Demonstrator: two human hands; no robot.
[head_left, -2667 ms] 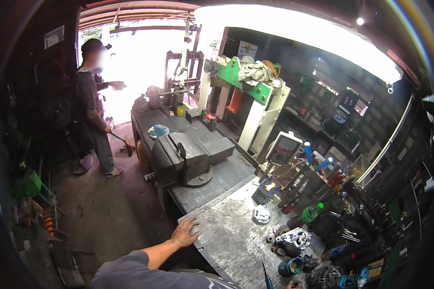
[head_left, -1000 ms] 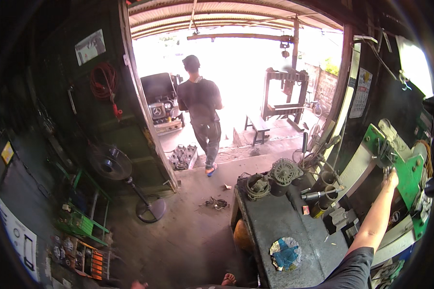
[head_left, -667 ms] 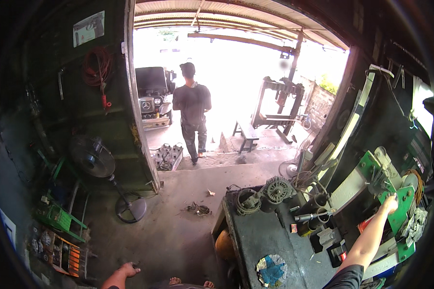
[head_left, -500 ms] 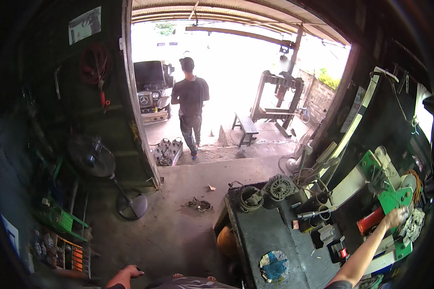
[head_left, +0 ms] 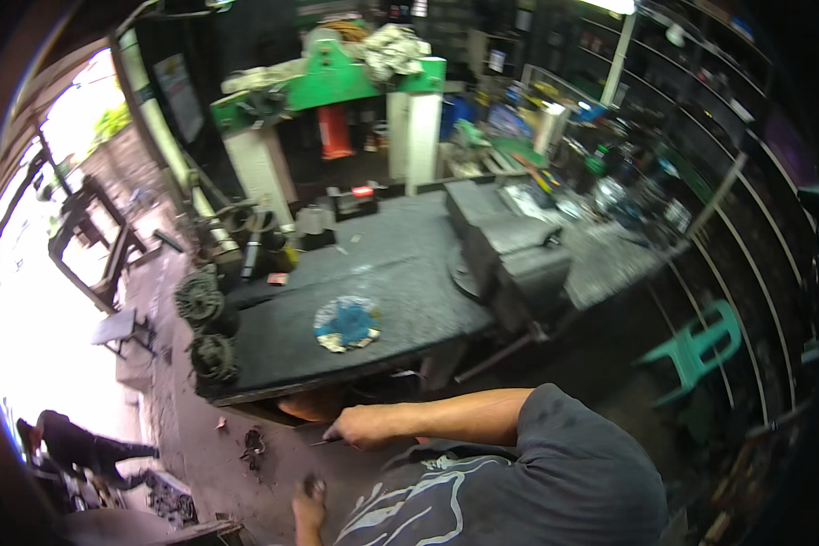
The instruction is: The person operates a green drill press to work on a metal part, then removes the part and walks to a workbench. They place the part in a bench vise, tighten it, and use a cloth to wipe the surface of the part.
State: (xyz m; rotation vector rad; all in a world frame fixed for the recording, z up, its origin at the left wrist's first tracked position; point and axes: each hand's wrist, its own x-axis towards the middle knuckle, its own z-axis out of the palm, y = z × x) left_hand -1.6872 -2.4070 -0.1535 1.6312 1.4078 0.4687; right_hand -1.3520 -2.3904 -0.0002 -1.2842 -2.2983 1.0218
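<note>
A slender piece [head_left: 320, 442], too blurred to identify, juts from the right hand [head_left: 359, 426] of a worker on the near side of a dark workbench [head_left: 409, 296], fingers curled around one end, seemingly to leave the tip free. The left hand [head_left: 309, 499], nearer still, is blurred; I cannot tell how open it is or whether it holds anything. A round blue-and-white pad [head_left: 347, 324] lies on the bench; the heavy vise [head_left: 510, 259] stands farther right, perhaps near the edge so long work can overhang. Rags [head_left: 396, 50] top the far green beam [head_left: 332, 73], likely for easy reach.
</note>
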